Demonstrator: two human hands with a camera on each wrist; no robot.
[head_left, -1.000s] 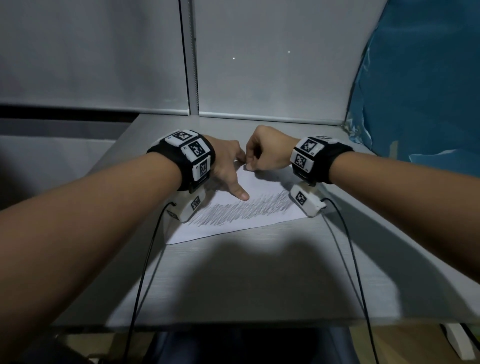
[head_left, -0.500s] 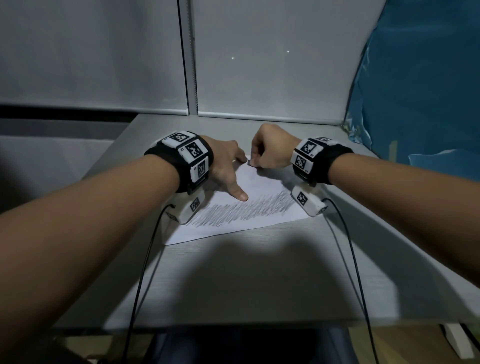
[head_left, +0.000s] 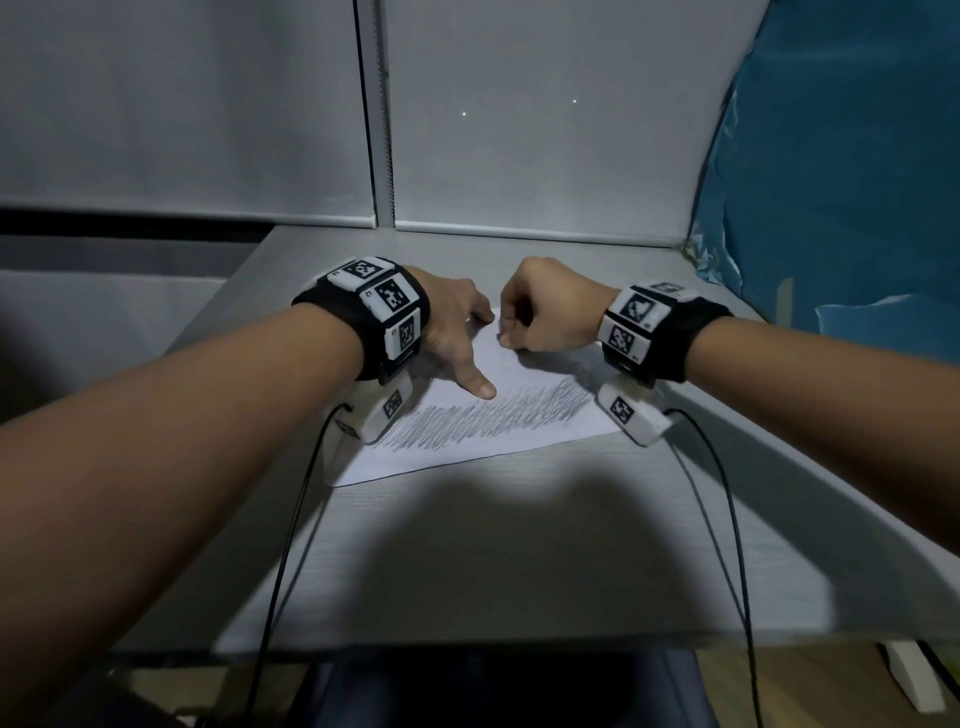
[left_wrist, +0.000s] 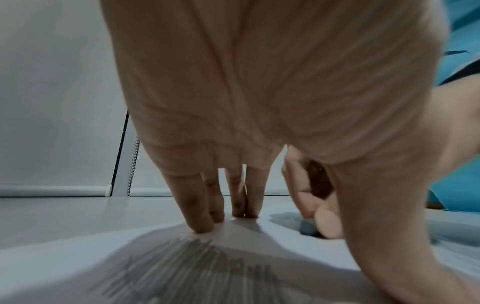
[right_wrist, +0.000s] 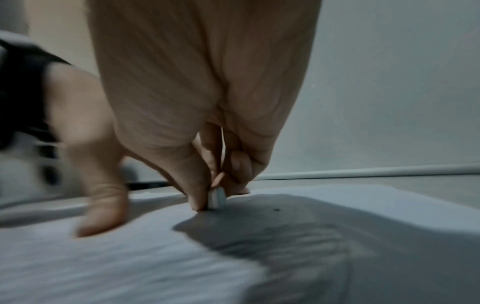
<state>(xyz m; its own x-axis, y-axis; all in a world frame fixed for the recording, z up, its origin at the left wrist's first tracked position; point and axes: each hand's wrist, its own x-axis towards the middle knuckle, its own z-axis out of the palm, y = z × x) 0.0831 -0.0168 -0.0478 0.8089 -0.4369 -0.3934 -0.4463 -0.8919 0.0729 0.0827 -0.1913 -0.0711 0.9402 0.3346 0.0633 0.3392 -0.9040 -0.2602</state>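
Observation:
A white sheet of paper (head_left: 441, 447) with a band of grey pencil scribble (head_left: 493, 415) lies on the grey desk (head_left: 467, 545). My left hand (head_left: 457, 338) rests on the sheet with straight, spread fingers, fingertips (left_wrist: 202, 224) pressing down. My right hand (head_left: 540, 317) is curled over the paper's far part and pinches a small pale eraser (right_wrist: 216, 198) between thumb and fingers. In the left wrist view the eraser (left_wrist: 307, 227) touches the paper beside the left hand.
Grey partition panels (head_left: 519, 130) rise behind the desk and a blue sheet (head_left: 841, 182) hangs at the right. Two black cables (head_left: 280, 561) run from the wrist units over the desk's near edge.
My right hand with the eraser has shifted slightly away and to the right along the paper's far part. The left hand stays pressed on the sheet.

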